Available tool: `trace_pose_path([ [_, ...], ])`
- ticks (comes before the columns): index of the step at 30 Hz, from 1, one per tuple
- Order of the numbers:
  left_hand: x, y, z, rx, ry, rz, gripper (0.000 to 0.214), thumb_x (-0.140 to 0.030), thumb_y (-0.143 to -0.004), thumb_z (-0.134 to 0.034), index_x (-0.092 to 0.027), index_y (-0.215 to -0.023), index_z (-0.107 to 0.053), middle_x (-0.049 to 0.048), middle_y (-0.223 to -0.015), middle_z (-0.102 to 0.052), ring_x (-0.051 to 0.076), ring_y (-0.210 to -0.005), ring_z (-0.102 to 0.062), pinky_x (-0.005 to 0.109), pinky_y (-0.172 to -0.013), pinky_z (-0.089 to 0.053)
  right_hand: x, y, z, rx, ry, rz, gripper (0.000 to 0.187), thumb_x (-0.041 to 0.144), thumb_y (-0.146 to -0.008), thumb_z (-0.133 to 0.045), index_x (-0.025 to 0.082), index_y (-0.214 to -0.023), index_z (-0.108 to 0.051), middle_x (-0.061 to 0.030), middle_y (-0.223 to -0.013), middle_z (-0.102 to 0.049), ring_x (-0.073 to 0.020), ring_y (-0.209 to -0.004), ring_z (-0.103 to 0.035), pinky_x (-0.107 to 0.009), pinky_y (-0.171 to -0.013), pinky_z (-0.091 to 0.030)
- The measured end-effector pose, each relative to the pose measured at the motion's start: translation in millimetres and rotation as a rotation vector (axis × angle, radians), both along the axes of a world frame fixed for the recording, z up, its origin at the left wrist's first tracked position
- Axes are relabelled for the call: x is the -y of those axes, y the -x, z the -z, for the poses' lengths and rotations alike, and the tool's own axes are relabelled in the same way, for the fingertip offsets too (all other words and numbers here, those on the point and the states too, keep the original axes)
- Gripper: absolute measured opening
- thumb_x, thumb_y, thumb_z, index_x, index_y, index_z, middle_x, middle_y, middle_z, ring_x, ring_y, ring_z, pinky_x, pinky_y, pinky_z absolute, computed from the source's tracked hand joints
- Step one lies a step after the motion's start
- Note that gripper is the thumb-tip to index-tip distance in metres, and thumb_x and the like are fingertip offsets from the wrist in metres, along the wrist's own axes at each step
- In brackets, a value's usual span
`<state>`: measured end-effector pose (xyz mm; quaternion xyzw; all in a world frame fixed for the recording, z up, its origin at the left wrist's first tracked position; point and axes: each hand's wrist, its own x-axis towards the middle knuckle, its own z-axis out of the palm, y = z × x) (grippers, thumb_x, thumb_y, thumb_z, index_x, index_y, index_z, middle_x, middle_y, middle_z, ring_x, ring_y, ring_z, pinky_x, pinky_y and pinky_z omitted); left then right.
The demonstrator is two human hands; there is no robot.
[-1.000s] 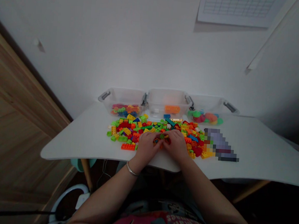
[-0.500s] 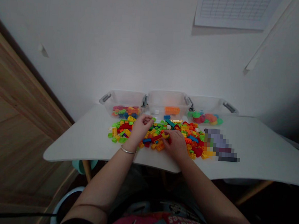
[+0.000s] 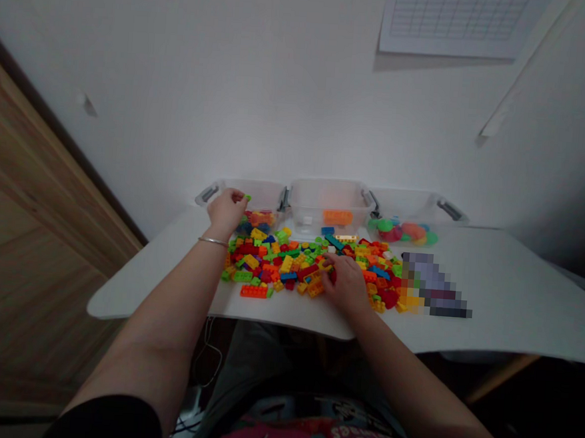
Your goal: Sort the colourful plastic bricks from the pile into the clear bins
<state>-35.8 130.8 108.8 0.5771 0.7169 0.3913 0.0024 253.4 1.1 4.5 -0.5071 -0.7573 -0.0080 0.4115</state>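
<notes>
My left hand (image 3: 227,211) is above the near edge of the left clear plastic bin (image 3: 267,194), pinching a small green piece (image 3: 247,197) at its fingertips. Colourful toy bricks (image 3: 282,265) lie in a wide pile on the white table (image 3: 507,294). My right hand (image 3: 347,284) rests among them, fingers curled at the pile's right part. The fingers hide whether it holds a brick. The left bin holds mixed bricks (image 3: 258,222), partly hidden by my left hand.
A middle clear bin (image 3: 328,198) holds an orange brick (image 3: 337,217) and a small white piece. A right clear bin (image 3: 404,203) holds round green and red pieces (image 3: 396,229). A pixelated patch (image 3: 435,286) covers something on the table to the right. A wall stands behind.
My left hand has moved from the pile forward and left to the left bin, with a green piece in its fingers. My right hand has stayed in nearly the same place.
</notes>
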Motion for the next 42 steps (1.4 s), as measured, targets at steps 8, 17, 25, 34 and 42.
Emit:
trace_pose_path([
  [8, -2.6, -8.7, -3.8, -0.229, 0.188, -0.103, 0.028, -0.038, -0.082, -0.055, -0.022, -0.098, -0.072, 0.0092, -0.097, -0.075, 0.029, -0.095, -0.067, 0.039, -0.085, -0.043, -1.4, -0.3, 4.0, -0.015, -0.03, 0.016, 0.038, 0.018, -0.082, -0.052, 0.016, -0.119, -0.058, -0.0086, -0.094, -0.069, -0.0261, -0.094, -0.06, -0.043, -0.089, -0.05],
  [17, 1.6, -15.8, -2.4, -0.259, 0.142, -0.126, 0.036, -0.033, -0.084, -0.05, -0.022, -0.113, -0.068, 0.008, -0.097, -0.076, 0.028, -0.1, -0.067, 0.041, -0.093, -0.041, -1.3, -2.1, 5.1, -0.041, -0.042, 0.012, 0.037, 0.016, -0.081, -0.052, 0.018, -0.117, -0.058, -0.0074, -0.093, -0.069, -0.0256, -0.093, -0.061, -0.043, -0.088, -0.05],
  [25, 7.2, -14.9, 3.9, -0.248, -0.071, 0.003, 0.055, -0.027, -0.085, -0.052, -0.018, -0.139, -0.049, 0.0125, -0.12, -0.066, 0.029, -0.109, -0.062, 0.042, -0.096, -0.044, -0.4, -2.1, 3.5, -0.07, -0.038, 0.017, 0.035, 0.017, -0.082, -0.051, 0.018, -0.116, -0.058, -0.0079, -0.093, -0.068, -0.0249, -0.093, -0.061, -0.043, -0.088, -0.051],
  [34, 70.1, -85.2, 13.0, -0.368, -0.184, 0.536, 0.032, -0.023, -0.087, -0.054, -0.019, -0.116, -0.066, 0.0081, -0.117, -0.066, 0.023, -0.109, -0.059, 0.038, -0.101, -0.045, -2.1, -2.6, 11.4, -0.135, -0.136, 0.057, 0.044, 0.015, -0.08, -0.049, 0.017, -0.124, -0.051, -0.0108, -0.103, -0.066, -0.0266, -0.096, -0.059, -0.048, -0.09, -0.051],
  [42, 109.6, -135.2, 65.1, -0.448, 0.041, 0.704, 0.026, -0.022, -0.087, -0.058, -0.02, -0.11, -0.069, 0.0069, -0.111, -0.07, 0.022, -0.102, -0.062, 0.037, -0.093, -0.048, -5.1, -3.1, 16.7, -0.189, -0.167, 0.054, 0.059, 0.007, -0.072, -0.045, 0.016, -0.13, -0.045, -0.0136, -0.115, -0.06, -0.0268, -0.107, -0.056, -0.049, -0.094, -0.05],
])
